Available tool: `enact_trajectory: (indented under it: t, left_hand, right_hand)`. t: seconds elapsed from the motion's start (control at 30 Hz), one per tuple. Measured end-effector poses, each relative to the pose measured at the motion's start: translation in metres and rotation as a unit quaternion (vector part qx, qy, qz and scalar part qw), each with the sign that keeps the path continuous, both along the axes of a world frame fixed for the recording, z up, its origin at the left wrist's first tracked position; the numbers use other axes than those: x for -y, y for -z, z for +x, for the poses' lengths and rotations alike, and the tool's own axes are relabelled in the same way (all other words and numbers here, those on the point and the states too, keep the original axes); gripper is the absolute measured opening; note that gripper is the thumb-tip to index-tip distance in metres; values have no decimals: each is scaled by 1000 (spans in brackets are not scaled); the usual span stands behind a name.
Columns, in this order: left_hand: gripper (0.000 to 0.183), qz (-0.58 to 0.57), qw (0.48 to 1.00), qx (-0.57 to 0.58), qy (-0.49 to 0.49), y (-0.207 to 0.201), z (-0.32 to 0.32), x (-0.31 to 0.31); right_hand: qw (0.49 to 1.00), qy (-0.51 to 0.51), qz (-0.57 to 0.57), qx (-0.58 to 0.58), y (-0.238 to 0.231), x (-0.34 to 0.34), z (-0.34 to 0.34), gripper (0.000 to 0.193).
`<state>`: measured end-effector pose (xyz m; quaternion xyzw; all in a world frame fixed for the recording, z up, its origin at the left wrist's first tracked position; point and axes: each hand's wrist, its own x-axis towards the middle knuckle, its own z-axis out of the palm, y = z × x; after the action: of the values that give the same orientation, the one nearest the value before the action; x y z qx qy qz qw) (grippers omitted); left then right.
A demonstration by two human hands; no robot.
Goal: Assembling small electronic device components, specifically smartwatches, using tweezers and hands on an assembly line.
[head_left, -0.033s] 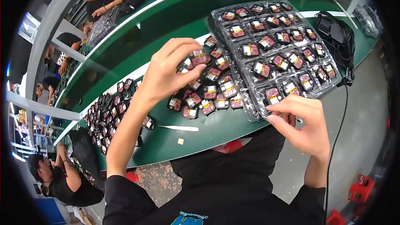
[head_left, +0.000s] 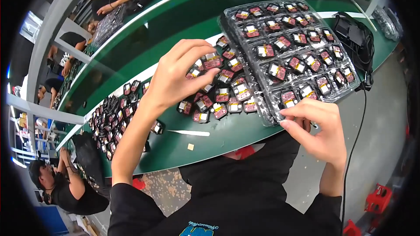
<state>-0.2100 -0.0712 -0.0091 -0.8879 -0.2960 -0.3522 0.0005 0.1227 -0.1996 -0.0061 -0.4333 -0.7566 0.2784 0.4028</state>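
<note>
My left hand (head_left: 177, 74) arches over a pile of small black-cased modules (head_left: 222, 95) with reddish boards, white blocks and yellow strips. Its thumb and fingers are spread around one module (head_left: 212, 61), and I see no firm grip on it. On the right lies a clear plastic tray (head_left: 259, 67), its pockets holding rows of the same modules; it appears stacked on other trays. My right hand (head_left: 321, 129) pinches the tray's near corner between thumb and forefinger.
A second heap of modules with black cables (head_left: 114, 120) lies at left. White tweezers (head_left: 189, 133) and a small tan square (head_left: 190, 147) rest near the green table's edge. A black bag (head_left: 354, 35) with a cable sits beyond the tray. Co-workers (head_left: 72, 188) sit at left.
The tray, pile and table have shifted very slightly in the picture, mostly rightward. Both hands keep nearly the same place and pose.
</note>
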Motion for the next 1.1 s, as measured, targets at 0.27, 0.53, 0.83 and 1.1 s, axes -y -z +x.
enact_trajectory:
  t: [0.27, 0.53, 0.83, 1.1]
  left_hand:
    - [41, -28, 998, 2, -64, 11, -27, 2]
    - [33, -112, 988, -8, -106, 70, -65, -84]
    - [29, -97, 979, -2, -177, 100, -48, -86]
    - [51, -346, 925, 96, -126, 97, -47, -85]
  right_hand:
    - [998, -60, 6, -12, 4, 2, -41, 14]
    - [990, -65, 108, 58, 61, 29, -97, 16]
    - [901, 254, 322, 143, 111, 45, -74, 42]
    - [891, 280, 301, 192, 132, 9, -57, 72]
